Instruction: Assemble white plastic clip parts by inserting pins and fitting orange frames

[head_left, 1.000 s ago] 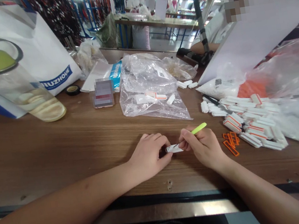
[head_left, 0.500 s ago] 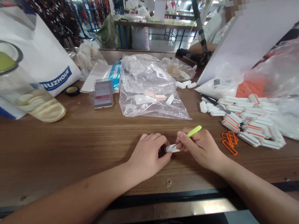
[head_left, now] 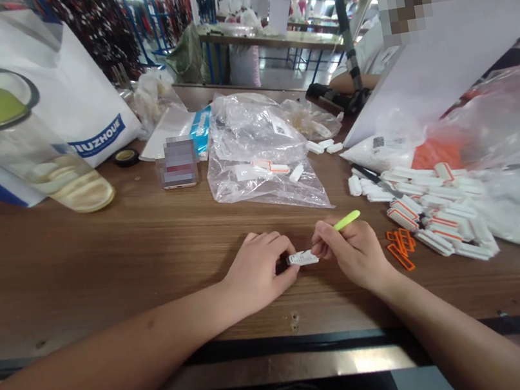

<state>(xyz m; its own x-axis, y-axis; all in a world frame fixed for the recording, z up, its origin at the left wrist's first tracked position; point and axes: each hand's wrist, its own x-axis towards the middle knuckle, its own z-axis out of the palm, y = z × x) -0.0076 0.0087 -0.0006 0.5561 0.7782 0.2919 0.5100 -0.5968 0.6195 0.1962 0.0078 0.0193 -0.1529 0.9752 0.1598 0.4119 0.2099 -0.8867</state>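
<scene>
We see the left hand (head_left: 257,273) pinching a white tag (head_left: 302,258); the right hand (head_left: 354,252) grips a green-handled tool (head_left: 347,220) narrowly, just beside it.

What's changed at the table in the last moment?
The right hand has drawn slightly rightward from the white tag, and its green-handled tool has tilted up. The left hand still holds the tag. The pile of white-and-orange tags stayed put.

"IUZHOUE" in white capitals, a letter before it unsure, seen on a blue band (head_left: 97,136) across a white carrier bag (head_left: 35,65), print on a small white orange-edged tag (head_left: 302,258) too small to be read
</scene>
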